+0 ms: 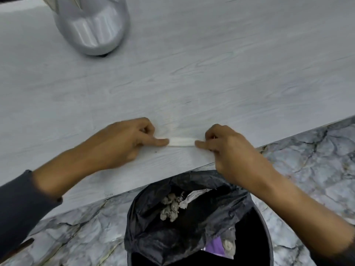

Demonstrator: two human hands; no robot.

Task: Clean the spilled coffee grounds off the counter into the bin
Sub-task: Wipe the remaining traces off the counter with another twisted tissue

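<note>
The bin, lined with a black bag holding crumpled paper, stood at 6 o'clock on the marble floor, just below the counter edge. The left hand and right hand each pinched one end of a folded white tissue, held flat on the counter between them. A few dark specks lay near the edge; whether they were coffee grounds could not be told. A silver appliance stood at 11 o'clock.
</note>
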